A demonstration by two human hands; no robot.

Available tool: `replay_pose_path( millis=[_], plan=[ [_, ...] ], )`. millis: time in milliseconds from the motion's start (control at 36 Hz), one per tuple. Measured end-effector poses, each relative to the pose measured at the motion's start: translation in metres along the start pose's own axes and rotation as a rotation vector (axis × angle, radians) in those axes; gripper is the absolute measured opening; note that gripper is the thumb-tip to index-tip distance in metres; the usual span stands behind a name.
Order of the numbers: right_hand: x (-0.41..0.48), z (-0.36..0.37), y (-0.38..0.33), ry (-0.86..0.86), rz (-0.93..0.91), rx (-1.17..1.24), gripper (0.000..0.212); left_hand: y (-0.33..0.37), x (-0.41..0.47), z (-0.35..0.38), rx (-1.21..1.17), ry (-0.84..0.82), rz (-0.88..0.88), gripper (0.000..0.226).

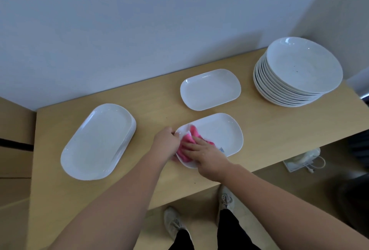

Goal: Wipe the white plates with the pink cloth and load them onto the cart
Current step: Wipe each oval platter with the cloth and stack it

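Where table meets pale wall, white plate, plate stack

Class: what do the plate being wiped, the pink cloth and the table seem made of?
The plate being wiped: probably glazed ceramic, glossy white, though melamine is possible. The pink cloth: soft fabric, it folds and bunches. The table: matt light wood-look, perhaps laminate.

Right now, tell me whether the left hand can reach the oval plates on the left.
Probably yes: only bare tabletop lies between the left hand and the oval plate stack, though it must first release the plate it grips.
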State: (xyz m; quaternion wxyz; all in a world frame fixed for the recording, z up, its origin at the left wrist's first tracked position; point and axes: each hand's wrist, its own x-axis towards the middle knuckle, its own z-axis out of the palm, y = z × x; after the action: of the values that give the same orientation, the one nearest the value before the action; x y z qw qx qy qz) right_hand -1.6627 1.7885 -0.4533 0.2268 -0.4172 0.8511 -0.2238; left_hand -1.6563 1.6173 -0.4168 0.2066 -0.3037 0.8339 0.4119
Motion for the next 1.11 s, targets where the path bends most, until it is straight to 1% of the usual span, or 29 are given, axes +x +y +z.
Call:
replay_pose_path(
  millis=[111,222,389,444,500,556,611,667,750,806,861,1028,1111],
  plan=[
    [-0.016,-0.006,0.005,-0.032,-0.038,0.049,0.063,0.003,0.004,0.003,0.117,0.006,0.043,0.017],
    [-0.031,-0.016,0.011,0.030,-0.056,0.056,0.059,0.004,0.001,0.002,0.162,-0.027,0.074,0.016],
    [-0.046,-0.036,0.026,-0.005,0.015,-0.003,0.052,0.009,0.000,-0.001,0.219,-0.062,0.100,0.018],
    [-0.053,-0.046,0.033,-0.023,0.080,-0.042,0.052,0.008,-0.001,-0.001,0.216,-0.062,0.098,0.019],
    [-0.060,-0.057,0.044,0.030,0.114,-0.075,0.049,0.007,-0.001,-0.001,0.209,-0.057,0.106,0.018],
    [-0.066,-0.066,0.055,0.039,0.113,-0.149,0.047,0.006,-0.001,-0.001,0.203,-0.055,0.116,0.018],
    [-0.066,-0.073,0.062,-0.002,0.118,-0.234,0.050,0.005,0.000,-0.001,0.199,-0.056,0.129,0.019],
    [-0.063,-0.076,0.066,-0.029,0.118,-0.276,0.049,0.003,0.000,-0.001,0.201,-0.054,0.146,0.021],
    [-0.056,-0.076,0.072,0.020,0.078,-0.375,0.045,0.003,0.000,-0.001,0.199,-0.054,0.146,0.021],
    [-0.050,-0.074,0.073,0.022,0.150,-0.437,0.046,0.004,0.000,-0.001,0.189,-0.056,0.142,0.023],
    [-0.041,-0.070,0.074,-0.010,0.247,-0.449,0.050,0.004,-0.001,-0.001,0.186,-0.059,0.136,0.025],
    [-0.008,-0.058,0.062,-0.025,0.388,-0.333,0.056,0.004,-0.001,0.000,0.182,-0.048,0.140,0.030],
    [-0.001,-0.052,0.055,-0.029,0.402,-0.288,0.064,-0.001,0.000,0.000,0.091,-0.053,0.140,0.033]
  ],
)
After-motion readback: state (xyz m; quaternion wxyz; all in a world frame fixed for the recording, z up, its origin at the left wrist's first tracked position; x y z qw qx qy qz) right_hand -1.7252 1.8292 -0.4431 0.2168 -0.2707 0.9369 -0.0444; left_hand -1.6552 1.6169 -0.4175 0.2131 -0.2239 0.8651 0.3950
